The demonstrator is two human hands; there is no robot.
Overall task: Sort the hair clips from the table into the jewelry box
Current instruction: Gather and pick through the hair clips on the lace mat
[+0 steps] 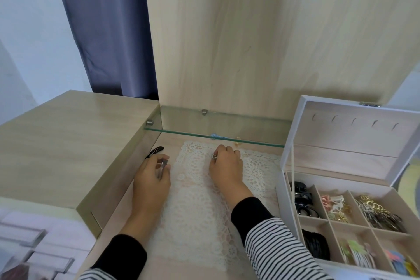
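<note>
My left hand (152,177) holds a silver hair clip (162,167) between its curled fingers near the left wall of the recess. A black snap clip (155,151) lies just beyond that hand. My right hand (226,166) pinches a small silver clip (214,156) over the white lace doily (197,211). A small gold clip (238,141) and a blue item (214,136) lie under the glass shelf at the back. The open white jewelry box (341,191) stands at the right, its compartments filled with black claw clips, gold and silver clips and coloured clips.
A glass shelf (216,132) spans the recess just above and behind my hands. A raised wooden cabinet top (68,143) borders the left. The box lid (350,134) stands upright at the right. White drawers (34,245) sit at the lower left.
</note>
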